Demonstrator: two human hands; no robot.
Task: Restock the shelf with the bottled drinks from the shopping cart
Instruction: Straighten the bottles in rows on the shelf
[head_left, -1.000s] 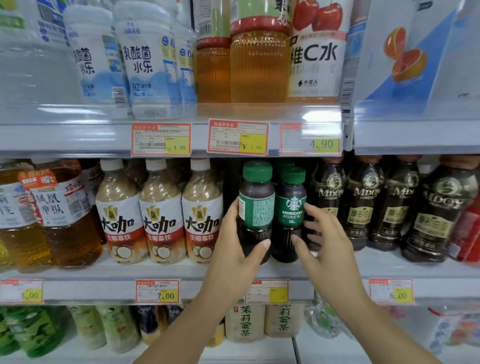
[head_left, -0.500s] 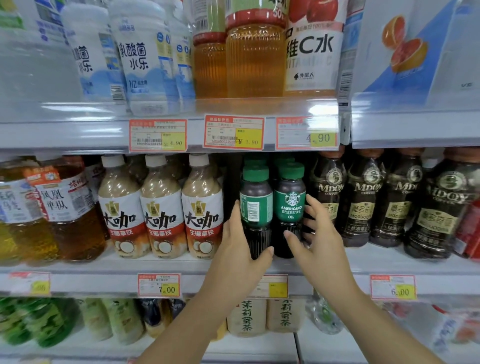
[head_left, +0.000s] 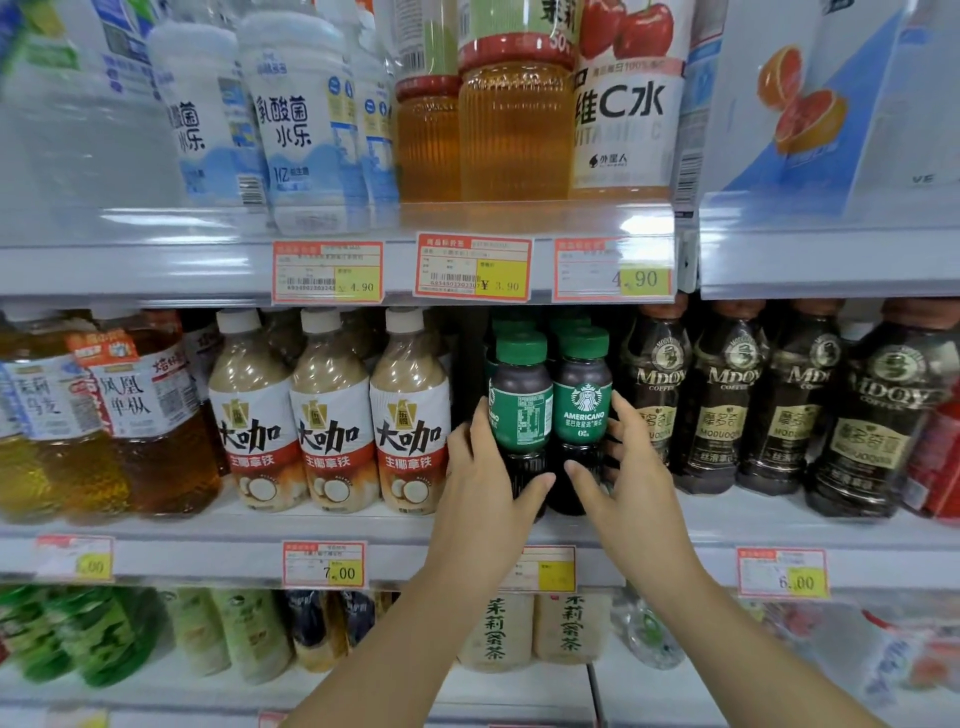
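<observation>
Two small dark coffee bottles with green caps and green labels stand side by side on the middle shelf (head_left: 597, 530). My left hand (head_left: 485, 488) grips the left bottle (head_left: 521, 410), whose barcode side faces me, thumb across its dark base. My right hand (head_left: 626, 478) holds the right bottle (head_left: 582, 405), labelled Americano, with fingers behind it and thumb at the front. More green caps show behind these two. The shopping cart is out of view.
Milky coffee bottles (head_left: 410, 426) stand just left of my hands and dark Mdoy coffee bottles (head_left: 657, 395) just right. Amber tea bottles (head_left: 145, 421) fill the far left. The upper shelf (head_left: 208, 270) holds white and amber drinks; a lower shelf holds more bottles.
Both hands have pushed the two green-capped bottles deeper onto the shelf and closer together. The left bottle has turned a little.
</observation>
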